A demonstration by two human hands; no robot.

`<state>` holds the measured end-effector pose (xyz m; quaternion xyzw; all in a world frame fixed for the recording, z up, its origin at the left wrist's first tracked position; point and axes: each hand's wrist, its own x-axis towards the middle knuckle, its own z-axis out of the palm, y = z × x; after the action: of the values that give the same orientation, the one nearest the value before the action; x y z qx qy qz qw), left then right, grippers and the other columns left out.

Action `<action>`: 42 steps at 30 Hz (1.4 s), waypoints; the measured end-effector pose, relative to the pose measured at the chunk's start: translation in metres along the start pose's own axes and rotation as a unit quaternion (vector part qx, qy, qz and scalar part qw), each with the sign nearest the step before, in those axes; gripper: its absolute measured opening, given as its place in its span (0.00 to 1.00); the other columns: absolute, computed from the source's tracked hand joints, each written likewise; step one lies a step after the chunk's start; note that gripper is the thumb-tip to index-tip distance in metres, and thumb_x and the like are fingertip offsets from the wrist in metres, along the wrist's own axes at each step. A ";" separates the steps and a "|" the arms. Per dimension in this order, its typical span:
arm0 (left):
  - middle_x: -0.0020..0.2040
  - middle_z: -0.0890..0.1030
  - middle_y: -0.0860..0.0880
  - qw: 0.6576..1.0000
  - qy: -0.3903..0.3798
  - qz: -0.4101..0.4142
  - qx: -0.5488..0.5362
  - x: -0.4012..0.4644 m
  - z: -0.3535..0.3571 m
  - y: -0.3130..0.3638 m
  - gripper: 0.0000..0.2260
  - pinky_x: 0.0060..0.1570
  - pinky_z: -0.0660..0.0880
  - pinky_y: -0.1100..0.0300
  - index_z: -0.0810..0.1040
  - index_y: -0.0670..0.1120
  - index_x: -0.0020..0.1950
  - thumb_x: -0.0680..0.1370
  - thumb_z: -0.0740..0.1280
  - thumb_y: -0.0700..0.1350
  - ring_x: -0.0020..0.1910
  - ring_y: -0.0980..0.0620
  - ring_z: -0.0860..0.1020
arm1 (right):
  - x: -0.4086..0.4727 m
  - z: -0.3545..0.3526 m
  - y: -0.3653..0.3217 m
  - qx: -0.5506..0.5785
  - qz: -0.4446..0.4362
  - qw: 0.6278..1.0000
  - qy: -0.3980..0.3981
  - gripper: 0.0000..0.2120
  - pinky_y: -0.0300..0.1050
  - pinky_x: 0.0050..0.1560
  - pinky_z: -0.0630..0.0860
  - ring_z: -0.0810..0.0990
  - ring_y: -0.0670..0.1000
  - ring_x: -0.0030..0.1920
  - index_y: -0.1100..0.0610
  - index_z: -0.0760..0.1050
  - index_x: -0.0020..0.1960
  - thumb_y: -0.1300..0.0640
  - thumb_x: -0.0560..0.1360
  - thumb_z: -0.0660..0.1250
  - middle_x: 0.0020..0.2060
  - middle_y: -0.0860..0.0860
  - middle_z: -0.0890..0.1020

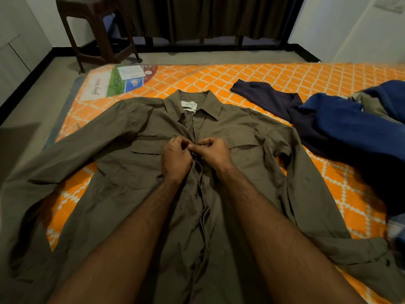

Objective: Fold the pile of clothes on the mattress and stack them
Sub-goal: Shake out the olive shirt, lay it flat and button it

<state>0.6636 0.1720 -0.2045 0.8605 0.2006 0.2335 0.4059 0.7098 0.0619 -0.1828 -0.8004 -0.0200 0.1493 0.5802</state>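
Note:
An olive-brown long-sleeved shirt lies face up and spread out on the orange patterned mattress, collar away from me, sleeves out to both sides. My left hand and my right hand meet at the shirt's button placket at chest height, fingers pinched on the fabric edges there. A pile of unfolded clothes lies at the right: a dark navy garment and a bright blue one, with a bit of olive cloth behind.
A dark wooden stool stands on the floor beyond the mattress's far left corner. A printed label with a white paper covers that corner. Dark curtains hang at the back wall. The floor runs along the left side.

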 end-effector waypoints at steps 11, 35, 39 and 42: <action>0.44 0.81 0.50 0.999 0.038 0.026 -0.017 -0.005 -0.002 0.001 0.03 0.43 0.73 0.64 0.80 0.46 0.44 0.75 0.73 0.40 0.42 0.55 0.79 | 0.002 0.002 0.010 0.006 -0.010 0.998 0.069 0.03 0.59 0.50 0.82 0.85 0.53 0.42 0.54 0.84 0.42 0.57 0.69 0.76 0.37 0.51 0.86; 0.37 0.82 0.51 0.994 0.054 -0.055 -0.081 -0.001 -0.005 0.000 0.17 0.42 0.79 0.48 0.67 0.51 0.38 0.69 0.76 0.44 0.39 0.52 0.81 | -0.001 0.015 0.014 -0.006 -0.038 0.992 0.120 0.04 0.52 0.47 0.84 0.85 0.45 0.41 0.53 0.86 0.44 0.55 0.70 0.78 0.38 0.46 0.86; 0.37 0.83 0.50 0.989 0.039 -0.089 -0.111 0.003 -0.004 -0.002 0.17 0.45 0.80 0.47 0.67 0.52 0.38 0.68 0.77 0.41 0.39 0.51 0.82 | 0.001 0.014 0.015 0.000 -0.051 0.994 0.098 0.07 0.52 0.52 0.83 0.85 0.46 0.44 0.56 0.86 0.48 0.59 0.70 0.78 0.42 0.49 0.87; 0.37 0.84 0.49 0.983 0.020 -0.119 -0.139 0.011 -0.004 -0.005 0.18 0.46 0.81 0.44 0.68 0.52 0.38 0.66 0.77 0.40 0.38 0.48 0.84 | 0.000 0.010 0.016 0.012 -0.059 0.996 0.065 0.09 0.52 0.57 0.82 0.85 0.49 0.48 0.60 0.86 0.52 0.64 0.72 0.75 0.46 0.53 0.87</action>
<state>0.6693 0.1832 -0.2036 0.7610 0.2751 0.2261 0.5423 0.7044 0.0660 -0.2009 -0.7989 -0.0278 0.0629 0.5975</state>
